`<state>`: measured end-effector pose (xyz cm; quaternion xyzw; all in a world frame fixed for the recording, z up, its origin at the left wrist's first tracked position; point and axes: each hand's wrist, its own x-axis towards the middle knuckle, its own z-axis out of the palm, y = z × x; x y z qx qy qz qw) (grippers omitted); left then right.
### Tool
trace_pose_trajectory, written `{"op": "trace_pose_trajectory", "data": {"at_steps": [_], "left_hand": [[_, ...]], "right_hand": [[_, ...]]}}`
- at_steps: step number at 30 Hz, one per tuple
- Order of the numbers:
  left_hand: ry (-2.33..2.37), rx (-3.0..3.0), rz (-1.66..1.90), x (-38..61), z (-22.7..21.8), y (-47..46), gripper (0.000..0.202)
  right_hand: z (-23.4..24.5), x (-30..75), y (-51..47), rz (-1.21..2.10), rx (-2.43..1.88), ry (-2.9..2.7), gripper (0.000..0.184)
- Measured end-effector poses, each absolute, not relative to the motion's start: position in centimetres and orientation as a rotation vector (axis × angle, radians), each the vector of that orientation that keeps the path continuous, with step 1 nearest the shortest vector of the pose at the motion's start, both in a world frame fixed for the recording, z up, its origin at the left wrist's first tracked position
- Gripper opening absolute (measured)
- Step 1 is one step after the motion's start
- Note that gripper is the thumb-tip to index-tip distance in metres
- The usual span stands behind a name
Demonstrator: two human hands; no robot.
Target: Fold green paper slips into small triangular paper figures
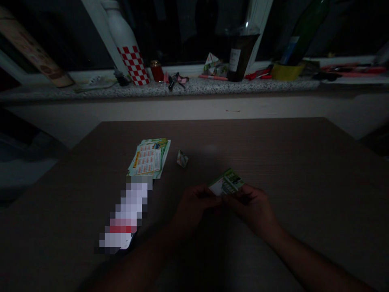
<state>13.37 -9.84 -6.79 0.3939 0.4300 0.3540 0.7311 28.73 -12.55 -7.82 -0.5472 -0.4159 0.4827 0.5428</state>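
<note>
Between my two hands is a small green and white printed paper [227, 182], held just above the table. My left hand [197, 202] pinches its lower left edge, thumb on top. At its lower right side my right hand [253, 205] grips it, with the thumbs close together. A small folded paper piece [182, 159] stands on the table beyond my left hand. Farther left lies a stack of printed cards or leaflets [148, 159], green and white with rows of orange print. Dim light hides the details of my fingers.
A blurred-out phone-like device [127, 215] lies left of my left forearm on the brown table [288, 154]. Along the granite windowsill [194, 88] stand a white bottle with red checks [133, 61], a dark cup [240, 56], a green bottle [306, 32] and a yellow tape roll [287, 71].
</note>
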Motion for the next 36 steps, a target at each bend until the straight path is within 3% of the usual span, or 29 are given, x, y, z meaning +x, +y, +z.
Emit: {"op": "trace_pose_trajectory", "data": {"at_steps": [5,15,23,36], "left_hand": [[0.917,0.833,0.81,13.6,-6.8,-10.0,0.011],[1.024,0.879,1.062,11.6,-5.8,-8.1,0.012],[1.055,1.037,0.751,12.7,-6.0,-9.6,0.021],[0.995,1.149,0.701,12.3,-6.2,-9.7,0.027]], "right_hand": [[-7.2,28.6,-12.3,1.227,-1.19,-1.024,0.007],[-6.8,28.8,-12.5,1.271,-1.217,-1.065,0.011],[-7.2,29.3,-12.1,1.321,-1.213,-0.996,0.014],[-6.5,29.8,-12.0,1.201,-1.247,-0.91,0.017]]}}
